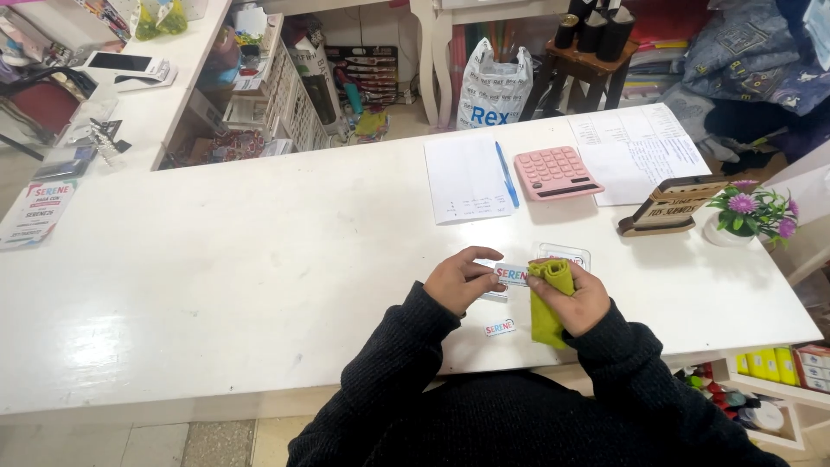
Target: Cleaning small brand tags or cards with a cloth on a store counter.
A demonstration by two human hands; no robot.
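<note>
Seen from above, at the near edge of a long white-painted counter (225, 285), two dark-sleeved arms meeting over a small job

Left hand (456, 280): fingers curled, thumb and fingertips pinched on the left end of a small white rectangular sticker label with coloured print (510, 275), held just above the counter surface

Right hand (579, 300): closed around a rolled olive-green cloth (548, 304), top of the roll poking up between thumb and fingers, lower end hanging down past the palm toward the counter edge; the label's right end touching or tucked against the roll, exact contact hard to tell

Just beneath the hands, lying flat: a second small white printed sticker (500, 327), near the front edge, between the two wrists

Just behind the right hand, a clear flat plastic packet (566, 254), partly hidden by the cloth

Farther back, well apart from the hands: a white sheet of paper with handwriting at its lower edge (462, 177), a blue pen (507, 174) lying along its right side; beside that a pink desk calculator (557, 172); then a larger printed white sheet (635, 154); a wooden tent-shaped sign stand (676, 206); a small white pot of purple artificial flowers (748, 212) at the far right

At the far left edge, a stack of printed leaflets (35, 212)

Behind the counter, on the floor, a white plastic carrier bag (494, 86) and a white wire rack (290, 99) crowded with goods
</note>
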